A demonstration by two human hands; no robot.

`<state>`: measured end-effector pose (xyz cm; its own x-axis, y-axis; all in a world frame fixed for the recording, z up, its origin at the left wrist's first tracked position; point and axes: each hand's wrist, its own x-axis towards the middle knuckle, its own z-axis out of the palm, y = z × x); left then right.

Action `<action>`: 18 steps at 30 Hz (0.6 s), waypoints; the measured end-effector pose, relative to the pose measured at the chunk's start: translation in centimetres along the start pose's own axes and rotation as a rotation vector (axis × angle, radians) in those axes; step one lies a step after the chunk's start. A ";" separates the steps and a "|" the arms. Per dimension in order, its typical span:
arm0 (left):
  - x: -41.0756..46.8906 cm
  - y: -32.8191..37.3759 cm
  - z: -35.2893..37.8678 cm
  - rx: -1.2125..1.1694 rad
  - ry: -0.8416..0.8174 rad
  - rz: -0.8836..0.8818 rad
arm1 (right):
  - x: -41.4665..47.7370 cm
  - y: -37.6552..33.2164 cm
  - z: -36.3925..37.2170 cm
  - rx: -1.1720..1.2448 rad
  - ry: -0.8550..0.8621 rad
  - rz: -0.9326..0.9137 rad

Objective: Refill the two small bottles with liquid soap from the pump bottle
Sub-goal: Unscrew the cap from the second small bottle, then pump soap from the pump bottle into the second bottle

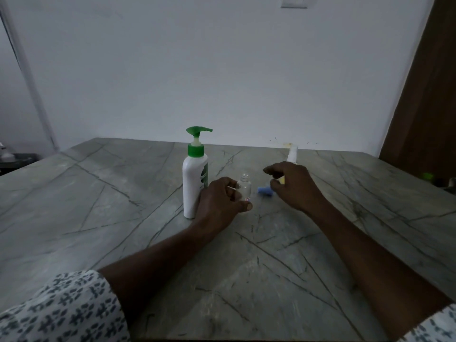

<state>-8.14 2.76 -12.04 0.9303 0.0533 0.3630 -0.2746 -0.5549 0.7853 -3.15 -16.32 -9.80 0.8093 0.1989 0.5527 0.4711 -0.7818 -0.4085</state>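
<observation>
Just to the right of the pump bottle (195,178), almost touching its base, the small clear bottle (244,187) stands upright on the table (98,193). Its neck is open and its long axis vertical. The left hand (222,198) grips it, fingers curled round the side nearest the pump bottle and thumb across the front.

The green spout (199,130) points right, so the open neck sits below it and a little further right. The next move probably depends on closing that gap. The left hand is the nearer one to the pump bottle.

Further right of the pump bottle, a blue cap (265,190) lies on its side on the table. The right hand (293,186) hangs over the cap's far end with fingers loosely curled. Blur makes it impossible to tell whether it pinches the cap or only hovers.

Behind that hand, further from the pump bottle, the second small bottle (292,154) shows a white top and a pale yellowish body.

The pump bottle is smooth white plastic, oval-shouldered, with a green collar. The small bottle is thin clear plastic with a threaded neck. The table is matte grey stone with dark veins.
</observation>
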 end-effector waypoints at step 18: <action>-1.3 1.8 -1.2 0.165 0.104 0.134 | -1.6 -2.1 1.8 0.446 -0.255 -0.041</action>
<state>-10.16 2.68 -10.45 0.8558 0.0510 0.5148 -0.3421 -0.6909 0.6370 -4.79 -13.87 -11.14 0.8208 0.4052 0.4026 0.5628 -0.4534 -0.6912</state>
